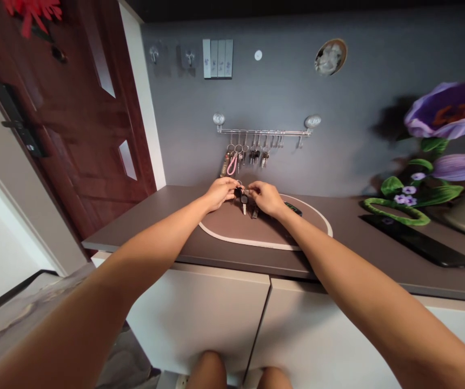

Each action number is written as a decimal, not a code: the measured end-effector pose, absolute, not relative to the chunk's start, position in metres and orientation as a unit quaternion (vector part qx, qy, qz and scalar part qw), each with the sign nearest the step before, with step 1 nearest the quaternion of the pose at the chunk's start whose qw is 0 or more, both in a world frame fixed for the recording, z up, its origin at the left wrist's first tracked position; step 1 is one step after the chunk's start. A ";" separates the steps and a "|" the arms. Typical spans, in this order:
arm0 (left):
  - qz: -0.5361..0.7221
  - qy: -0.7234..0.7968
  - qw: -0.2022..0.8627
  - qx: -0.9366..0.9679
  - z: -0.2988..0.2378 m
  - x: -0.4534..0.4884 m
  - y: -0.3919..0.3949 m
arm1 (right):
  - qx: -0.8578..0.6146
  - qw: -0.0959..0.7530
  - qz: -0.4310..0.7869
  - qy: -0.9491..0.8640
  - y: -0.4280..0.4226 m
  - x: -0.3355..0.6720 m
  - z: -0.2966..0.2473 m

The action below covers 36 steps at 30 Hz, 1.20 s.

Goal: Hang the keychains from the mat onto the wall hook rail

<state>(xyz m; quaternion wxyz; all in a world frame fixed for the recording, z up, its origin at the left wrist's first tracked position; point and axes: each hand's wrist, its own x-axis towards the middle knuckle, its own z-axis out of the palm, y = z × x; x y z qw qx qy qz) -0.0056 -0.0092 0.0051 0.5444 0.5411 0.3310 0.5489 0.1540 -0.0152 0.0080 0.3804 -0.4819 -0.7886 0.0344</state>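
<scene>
My left hand (220, 193) and my right hand (265, 198) meet above an oval brown tray (265, 240) with a white rim on the cabinet top. Both pinch a small bunch of keys (242, 198); a black key head and a pale blade hang down between the fingers. The left fingers close on the ring side, the right fingers on the other end. A dark key fob (293, 208) lies on the tray just beside my right wrist.
A chrome hook rail (265, 131) on the grey wall holds several key bunches, one with a pink strap (231, 163). A dark wooden door (74, 108) stands at left. Purple flowers (447, 124) and a flat black object (419, 243) sit at right.
</scene>
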 end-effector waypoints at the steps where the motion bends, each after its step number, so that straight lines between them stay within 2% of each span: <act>1: 0.553 0.315 0.559 0.532 0.006 -0.006 -0.010 | -0.473 0.385 0.035 -0.792 -0.016 0.154 0.009; 10: 0.558 0.228 0.610 0.514 0.008 -0.006 -0.012 | -0.411 0.452 0.040 -0.791 -0.025 0.151 0.016; 27: 0.558 0.204 0.615 0.519 0.009 -0.007 -0.012 | -0.331 0.434 0.060 -0.836 -0.028 0.149 0.016; 36: 0.566 0.198 0.619 0.508 0.010 -0.008 -0.012 | -0.331 0.473 0.061 -0.814 -0.024 0.152 0.022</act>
